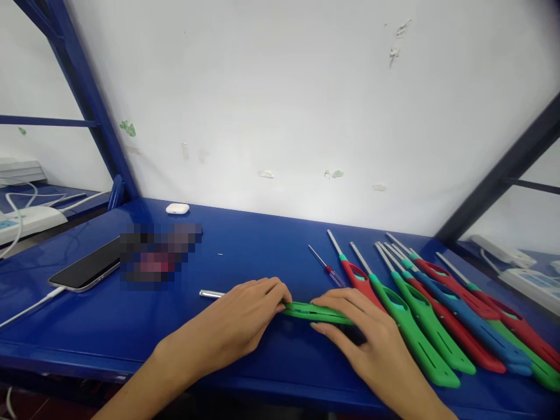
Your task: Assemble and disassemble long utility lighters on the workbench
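Observation:
A green long-nosed lighter [301, 310] is held sideways low over the blue table, its silver barrel sticking out to the left. Around its barrel end my left hand [249, 312] is closed, fingertips pinching the green body. My right hand [363, 326] grips the handle end between thumb and fingers. A dark seam runs along the green body between the hands. Just beyond my right hand lie a small screwdriver [327, 267] with a clear purplish handle and a red lighter [357, 279], partly hidden by that hand.
Several red, green and blue lighters [420, 332] lie side by side at the right. A phone [90, 265] with a white cable, a blurred-out patch and a white earbud case [177, 208] are on the left. A tiny pin [220, 254] lies mid-table [258, 233]. Blue frame posts flank the table before a white wall.

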Motion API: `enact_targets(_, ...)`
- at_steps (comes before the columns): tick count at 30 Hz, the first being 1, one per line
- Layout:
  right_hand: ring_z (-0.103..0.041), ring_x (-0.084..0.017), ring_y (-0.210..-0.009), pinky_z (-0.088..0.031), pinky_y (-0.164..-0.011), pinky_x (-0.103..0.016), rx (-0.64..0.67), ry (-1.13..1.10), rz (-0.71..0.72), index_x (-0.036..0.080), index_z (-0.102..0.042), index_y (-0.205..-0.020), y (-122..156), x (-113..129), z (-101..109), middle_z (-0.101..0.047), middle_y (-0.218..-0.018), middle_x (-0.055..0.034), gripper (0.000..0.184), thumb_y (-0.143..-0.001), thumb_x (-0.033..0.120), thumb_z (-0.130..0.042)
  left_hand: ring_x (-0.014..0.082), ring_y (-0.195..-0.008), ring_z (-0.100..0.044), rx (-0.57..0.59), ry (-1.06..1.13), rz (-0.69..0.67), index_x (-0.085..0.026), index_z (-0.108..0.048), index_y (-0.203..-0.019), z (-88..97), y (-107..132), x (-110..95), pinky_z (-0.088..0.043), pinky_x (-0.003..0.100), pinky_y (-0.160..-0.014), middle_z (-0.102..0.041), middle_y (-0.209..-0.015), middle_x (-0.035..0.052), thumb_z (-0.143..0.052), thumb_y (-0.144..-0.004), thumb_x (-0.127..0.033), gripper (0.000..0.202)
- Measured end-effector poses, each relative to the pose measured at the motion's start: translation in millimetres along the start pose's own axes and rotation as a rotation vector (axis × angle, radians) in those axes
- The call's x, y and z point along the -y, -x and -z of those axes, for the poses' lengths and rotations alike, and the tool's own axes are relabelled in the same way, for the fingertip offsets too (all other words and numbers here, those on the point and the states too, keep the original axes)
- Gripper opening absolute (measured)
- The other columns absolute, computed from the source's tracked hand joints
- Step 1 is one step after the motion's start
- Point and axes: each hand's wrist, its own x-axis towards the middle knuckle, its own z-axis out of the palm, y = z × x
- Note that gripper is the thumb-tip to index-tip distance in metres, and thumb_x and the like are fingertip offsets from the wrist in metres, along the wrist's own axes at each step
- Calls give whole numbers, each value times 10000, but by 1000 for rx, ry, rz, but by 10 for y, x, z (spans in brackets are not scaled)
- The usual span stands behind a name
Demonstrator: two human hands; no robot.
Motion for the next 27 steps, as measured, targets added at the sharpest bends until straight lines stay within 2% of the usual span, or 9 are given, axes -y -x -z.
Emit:
enact_targets(3,-703,-188,-1124,-567,-988,-312,31,-14,-64,355,-677,-1233,-14,12,13,-710,-1214,-7,197,-1054,390,-601,198,-920,-625,-4,-1,36,-214,-529,-1049,-3,-16,-8,-457,311,-815,-628,-1057,9,-465,-1066,-74,155)
enact_targets(6,-712,-176,-1100,-568,-967,-294,68,-31,-111,356,-674,-1222,-29,14,13,-730,-1191,13,189,-1065,406,-580,191,-850,-618,8,12,61,-223,-495,-1000,-5,-30,12,-445,305,-762,-616,-991,-5,-467,-1052,-67,167)
enact_targets(10,-708,-181,-1101,-560,-981,-304,106,-45,-129,376,-665,-1244,-34,14,0,-732,-1193,31,222,-1031,430,-641,195,-844,-623,10,41,93,-234,-482,-1013,0,-34,46,-444,305,-761,-623,-983,-4,-428,-1056,-75,173)
enact_targets(14,-686,-212,-1152,-540,-1017,-361,93,-33,-127,374,-661,-1269,-18,12,3,-725,-1217,8,227,-1062,413,-575,192,-838,-633,-6,73,117,-245,-475,-1030,6,-27,72,-443,296,-739,-638,-983,-4,-372,-1034,-38,232)
enact_targets(19,-683,-200,-1184,-544,-1031,-359,80,-30,-122,374,-630,-1330,-3,-10,8,-706,-1280,1,305,-1085,285,-471,206,-861,-645,-42,87,154,-259,-484,-1063,19,7,99,-447,311,-752,-653,-995,-1,-352,-1039,-57,242)
enact_targets(22,-690,-209,-1198,-564,-1010,-360,50,-20,-155,387,-592,-1394,-5,-24,-2,-696,-1335,-1,334,-1084,322,-485,202,-838,-651,-81,91,202,-278,-485,-1120,47,19,104,-450,302,-724,-660,-972,-16,-364,-1062,-92,230)
enact_targets(24,-719,-210,-1136,-592,-952,-354,11,-14,-189,402,-542,-1448,-11,-34,-9,-715,-1305,0,374,-1075,382,-517,190,-793,-644,-114,92,236,-289,-482,-1153,59,11,114,-452,289,-691,-654,-939,-29,-373,-1090,-140,195)
enact_targets(27,-749,-189,-960,-616,-849,-327,-66,-9,-248,395,-486,-1482,-19,-55,-16,-754,-1118,11,419,-1067,442,-531,183,-814,-648,-163,75,266,-289,-512,-1146,40,-12,159,-473,290,-717,-663,-978,-28,-394,-1128,-242,128)
